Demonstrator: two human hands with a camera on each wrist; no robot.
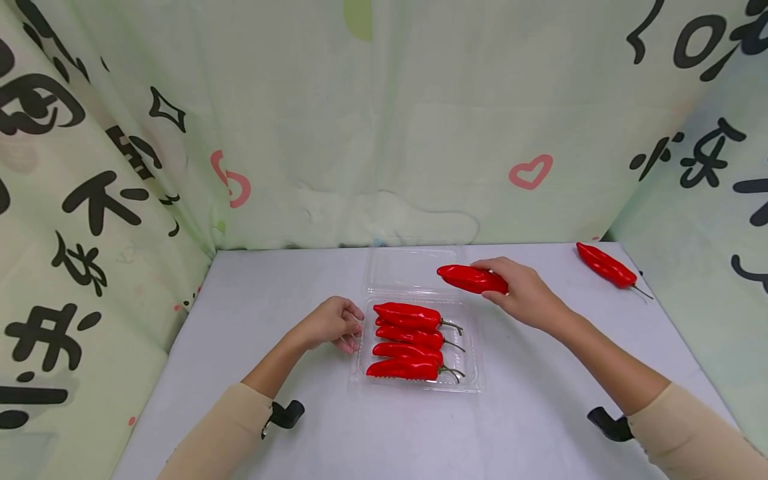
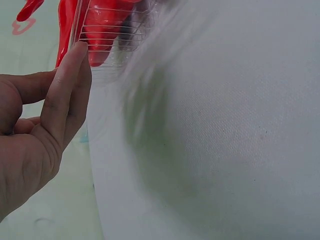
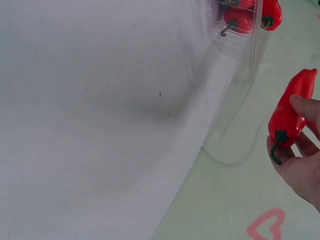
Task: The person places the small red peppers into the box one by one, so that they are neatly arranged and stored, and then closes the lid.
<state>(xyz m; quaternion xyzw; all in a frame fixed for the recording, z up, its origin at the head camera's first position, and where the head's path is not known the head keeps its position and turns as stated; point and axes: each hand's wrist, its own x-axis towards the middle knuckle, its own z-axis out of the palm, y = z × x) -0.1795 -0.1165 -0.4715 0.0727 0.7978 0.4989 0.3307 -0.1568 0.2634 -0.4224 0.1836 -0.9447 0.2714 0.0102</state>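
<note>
My right hand (image 1: 528,293) grips a red chili pepper (image 1: 471,279) above the back right part of a clear plastic box. The right wrist view shows the thumb across that pepper (image 3: 287,115), its green stem hanging below. Inside the box (image 1: 474,347) lie several red chili peppers (image 1: 408,369) in a row, stems toward the right. My left hand (image 1: 336,323) is at the box's left side. In the left wrist view, extended fingers (image 2: 65,95) touch the box wall (image 2: 112,30) near its rim, and the thumb tip is hidden behind them.
The box's clear lid (image 1: 414,270) lies folded back behind it. Another red chili pepper (image 1: 606,265) lies at the table's back right corner. Printed curtains (image 1: 420,133) rise behind and at both sides of the white table (image 1: 516,427).
</note>
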